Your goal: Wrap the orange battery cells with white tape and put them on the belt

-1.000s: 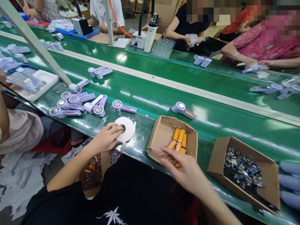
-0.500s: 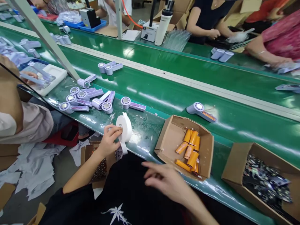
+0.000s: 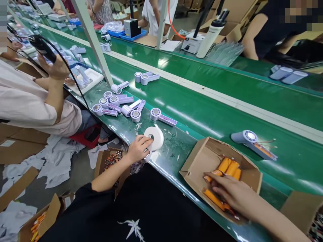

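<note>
My left hand [image 3: 139,148] is closed on a roll of white tape [image 3: 156,139] at the near edge of the green bench, its fingers at the core. A loose tape end sticks up at the top of the roll. Over on the right, my right hand [image 3: 232,190] reaches into a cardboard box [image 3: 193,161]. Its fingers are bent round one of several orange-wrapped batteries [image 3: 228,165], and they partly hide it. Beyond the roll lies a lilac handheld fan body [image 3: 155,113] with its handle open.
More lilac fan bodies [image 3: 114,100] lie in a group at left. One fan body with an orange battery in its handle [image 3: 248,137] rests behind the box. A second cardboard box [image 3: 300,208] stands at lower right. A co-worker [image 3: 50,97] sits at left, holding a black tool [image 3: 42,47].
My right hand has moved right and down into the battery box. My left hand still holds the tape roll, now tilted flatter. The view has shifted, and the co-worker at left raises a black tool.
</note>
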{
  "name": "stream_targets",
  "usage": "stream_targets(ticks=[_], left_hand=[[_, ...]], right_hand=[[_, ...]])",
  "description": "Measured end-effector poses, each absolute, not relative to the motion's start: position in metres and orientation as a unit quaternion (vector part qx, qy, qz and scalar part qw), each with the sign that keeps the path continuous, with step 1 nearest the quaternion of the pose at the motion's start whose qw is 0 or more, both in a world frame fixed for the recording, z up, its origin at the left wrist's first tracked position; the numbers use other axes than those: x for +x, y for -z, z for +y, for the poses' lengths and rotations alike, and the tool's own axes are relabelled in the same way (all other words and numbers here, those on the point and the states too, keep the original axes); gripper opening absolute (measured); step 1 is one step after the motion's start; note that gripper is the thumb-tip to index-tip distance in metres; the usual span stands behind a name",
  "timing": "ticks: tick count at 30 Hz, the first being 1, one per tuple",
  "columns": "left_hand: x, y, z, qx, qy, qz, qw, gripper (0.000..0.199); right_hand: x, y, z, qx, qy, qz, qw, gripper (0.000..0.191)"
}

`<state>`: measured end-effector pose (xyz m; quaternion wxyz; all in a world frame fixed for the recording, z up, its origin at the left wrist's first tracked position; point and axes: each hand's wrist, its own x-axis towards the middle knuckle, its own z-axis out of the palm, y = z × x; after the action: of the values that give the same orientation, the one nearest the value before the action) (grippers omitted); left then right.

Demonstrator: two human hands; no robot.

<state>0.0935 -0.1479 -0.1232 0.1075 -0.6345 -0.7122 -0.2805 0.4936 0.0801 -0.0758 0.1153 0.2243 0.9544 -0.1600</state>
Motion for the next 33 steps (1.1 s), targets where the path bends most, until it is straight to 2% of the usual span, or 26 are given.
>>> stream_targets(ticks=[3,5,8,11,13,16,18,23,28,33], left_hand=[[0.091,0.123,-0.147,-0.633,0.274,-0.715,0.116,0.053],[0.087,0.122,-0.147,-0.636,0.272,-0.712,0.122,0.051],[0.087,0.114,-0.152,-0.652,0.286,-0.69,0.129,0.045],[0.095,0.098,-0.155,-0.666,0.328,-0.657,0.131,0.041],[0.102,0.085,-0.153,-0.682,0.347,-0.63,0.135,0.04],[0.115,0.063,-0.149,-0.724,0.331,-0.588,0.144,0.037],[0.126,0.048,-0.149,-0.75,0.305,-0.568,0.147,0.036],[0.141,0.028,-0.151,-0.785,0.233,-0.552,0.157,0.038],[0.143,0.027,-0.148,-0.812,0.21,-0.522,0.154,0.039],[0.156,0.022,-0.149,-0.823,0.194,-0.506,0.169,0.033]], right_hand=[[0.47,0.066,0.085,0.255,0.137,0.951,0.108,0.04],[0.453,0.056,0.088,0.267,0.154,0.949,0.065,0.036],[0.435,0.033,0.082,0.329,0.312,0.886,-0.098,0.045],[0.422,0.006,0.066,0.407,0.507,0.699,-0.299,0.065],[0.411,-0.006,0.055,0.38,0.605,0.616,-0.333,0.073],[0.398,-0.013,0.039,0.335,0.648,0.607,-0.316,0.076],[0.394,-0.017,0.028,0.314,0.631,0.644,-0.298,0.069],[0.4,-0.031,0.008,0.318,0.466,0.792,-0.235,0.043],[0.395,-0.041,0.007,0.323,0.32,0.878,-0.149,0.041],[0.397,-0.031,0.004,0.299,0.312,0.894,-0.12,0.044]])
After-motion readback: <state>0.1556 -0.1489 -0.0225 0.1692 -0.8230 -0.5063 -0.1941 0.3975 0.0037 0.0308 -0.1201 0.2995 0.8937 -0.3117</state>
